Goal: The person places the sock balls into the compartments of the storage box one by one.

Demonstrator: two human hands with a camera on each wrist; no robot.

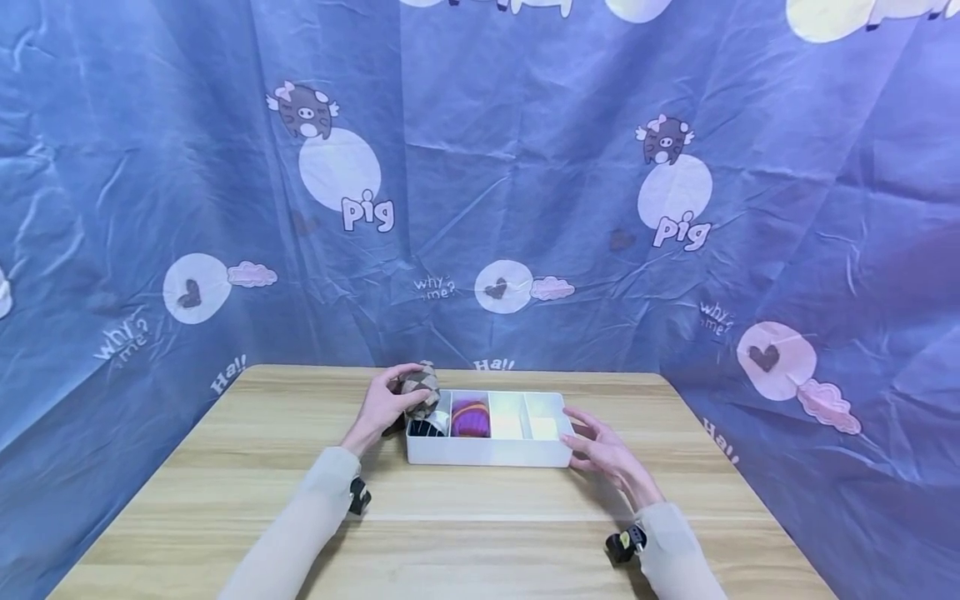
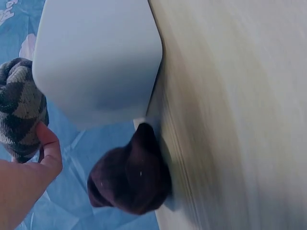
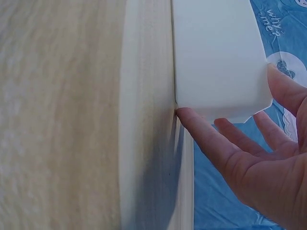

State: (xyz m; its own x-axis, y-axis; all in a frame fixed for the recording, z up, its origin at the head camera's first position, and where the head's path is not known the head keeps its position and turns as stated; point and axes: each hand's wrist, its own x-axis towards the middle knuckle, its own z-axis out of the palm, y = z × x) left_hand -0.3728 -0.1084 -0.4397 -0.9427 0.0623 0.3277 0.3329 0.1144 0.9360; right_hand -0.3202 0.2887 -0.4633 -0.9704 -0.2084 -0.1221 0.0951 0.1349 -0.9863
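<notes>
My left hand (image 1: 384, 406) pinches a rolled sock (image 1: 422, 390) with a brown, grey and cream diamond pattern. It is held over the left end of a white divided box (image 1: 487, 452). In the leftmost compartment lies a black-and-white striped roll (image 1: 427, 428); a purple roll with an orange band (image 1: 471, 418) fills the second. My right hand (image 1: 603, 454) holds the box's right end, fingers spread from its lower corner up to the rim. Beside the box's left end, a dark maroon rolled sock (image 2: 132, 175) lies on the table, mostly hidden behind my left hand in the head view.
The box stands on a light wood-grain table (image 1: 465, 533), and its two right compartments show bare white floors. A blue curtain (image 1: 465, 208) with pig prints hangs close behind the table and along its sides.
</notes>
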